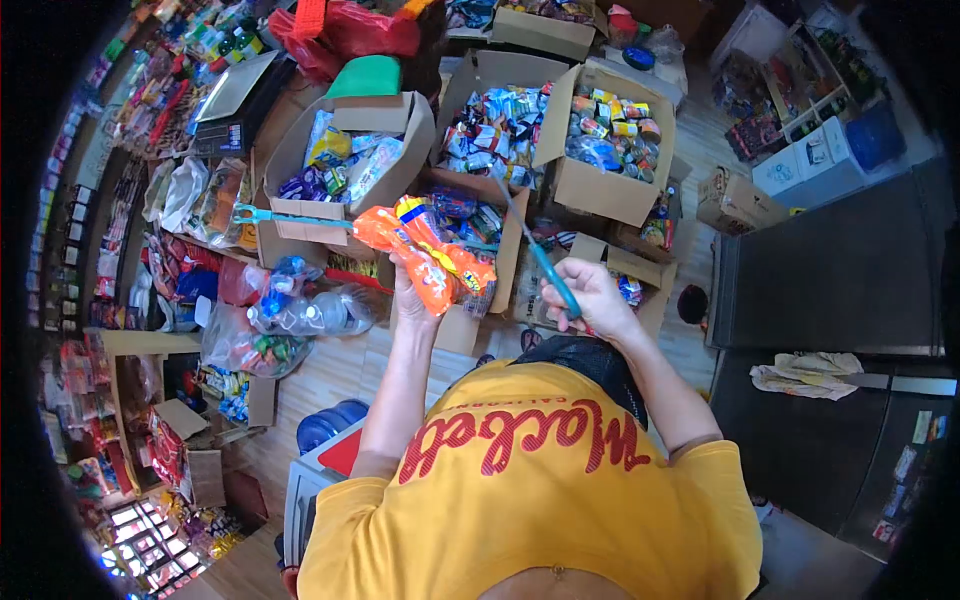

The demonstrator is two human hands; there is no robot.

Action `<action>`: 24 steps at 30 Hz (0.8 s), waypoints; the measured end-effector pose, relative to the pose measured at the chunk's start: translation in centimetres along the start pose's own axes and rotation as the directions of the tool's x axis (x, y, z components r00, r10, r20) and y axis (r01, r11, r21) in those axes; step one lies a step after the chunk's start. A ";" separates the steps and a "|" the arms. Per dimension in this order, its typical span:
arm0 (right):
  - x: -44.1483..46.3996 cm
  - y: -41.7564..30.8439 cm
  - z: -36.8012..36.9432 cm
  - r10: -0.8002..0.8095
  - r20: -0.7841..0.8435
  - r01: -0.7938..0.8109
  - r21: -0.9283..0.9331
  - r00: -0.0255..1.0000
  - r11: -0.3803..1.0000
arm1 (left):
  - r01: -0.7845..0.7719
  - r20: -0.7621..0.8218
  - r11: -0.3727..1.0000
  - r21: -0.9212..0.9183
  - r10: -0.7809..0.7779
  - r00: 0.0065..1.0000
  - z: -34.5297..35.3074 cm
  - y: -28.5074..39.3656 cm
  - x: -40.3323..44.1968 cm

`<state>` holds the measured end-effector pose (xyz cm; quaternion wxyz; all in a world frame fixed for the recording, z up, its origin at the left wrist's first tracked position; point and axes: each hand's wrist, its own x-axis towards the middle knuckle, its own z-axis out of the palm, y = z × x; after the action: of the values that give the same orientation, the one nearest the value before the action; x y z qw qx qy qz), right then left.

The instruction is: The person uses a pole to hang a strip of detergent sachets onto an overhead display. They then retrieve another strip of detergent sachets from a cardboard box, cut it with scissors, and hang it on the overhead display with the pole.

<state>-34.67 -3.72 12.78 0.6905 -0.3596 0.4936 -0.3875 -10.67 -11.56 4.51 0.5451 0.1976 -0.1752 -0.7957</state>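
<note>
My left hand [410,295] is closed around the lower part of bright orange plastic packets [425,270] with yellow and blue printing. A thin teal stick [300,218] with a forked end reaches out to the left behind the packets; whether my hand touches it I cannot tell. My right hand [588,300] is wrapped round the teal handle of a long, narrow tool [545,262] that looks like a knife. Its thin grey end points up and left, apart from the packets. Under both hands stands an open cardboard box [512,262] holding packaged goods.
Farther off stand a box of mixed packets [418,135], a box of pouches [480,75] and a box of cans [610,205]. Clear plastic bottles [315,312] lie at the left near crowded shelves [95,215]. A dark refrigerator [830,270] stands at the right.
</note>
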 end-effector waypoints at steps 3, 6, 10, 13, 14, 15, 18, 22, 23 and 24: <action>0.6 1.1 -2.4 0.035 -0.120 -0.036 -0.010 0.992 0.999 | 0.026 -0.032 0.998 0.062 -0.024 0.999 0.5 -0.9 0.2; 2.2 2.8 -5.4 -0.030 -0.194 0.022 -0.042 0.981 0.999 | 0.034 -0.066 0.999 0.023 -0.033 0.997 0.4 -2.2 0.6; 4.4 3.0 -7.3 0.055 -0.136 -0.074 -0.138 0.989 0.988 | -0.006 -0.206 0.998 -0.066 -0.007 0.979 1.0 -3.1 0.6; 7.7 5.9 -7.6 0.090 -0.003 -0.089 -0.180 0.996 0.980 | -0.009 -0.138 0.993 -0.119 -0.008 0.990 -2.1 -3.9 0.0; 8.2 6.0 -7.1 0.107 0.029 -0.100 -0.178 0.994 0.979 | 0.002 -0.152 0.994 -0.106 -0.018 0.988 -2.5 -3.6 -0.5; 8.7 5.5 -6.4 0.144 0.056 -0.128 -0.227 0.988 0.966 | 0.017 -0.167 0.995 -0.096 -0.033 0.985 -2.8 -3.3 -1.1; 11.2 7.3 -5.2 0.178 0.132 -0.150 -0.201 0.975 0.968 | -0.013 -0.233 0.999 -0.031 0.005 0.973 -2.7 -2.2 -3.1; 13.7 11.1 -4.8 0.227 0.125 -0.177 -0.325 0.966 0.929 | -0.033 -0.332 0.999 -0.033 0.020 0.943 -3.4 -0.9 -6.0; 14.1 11.9 -4.8 0.269 0.102 -0.213 -0.381 0.958 0.900 | -0.068 -0.321 0.997 -0.024 0.057 0.945 -3.9 -0.8 -6.4; 14.2 12.9 -4.7 0.318 0.100 -0.265 -0.351 0.943 0.898 | -0.104 -0.309 0.994 -0.015 0.095 0.946 -4.4 -0.8 -6.8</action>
<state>-33.85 -11.27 -5.46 0.7065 -0.4217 0.5450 -0.1615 -6.89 -5.23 1.19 0.6081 0.3018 -0.0854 -0.7293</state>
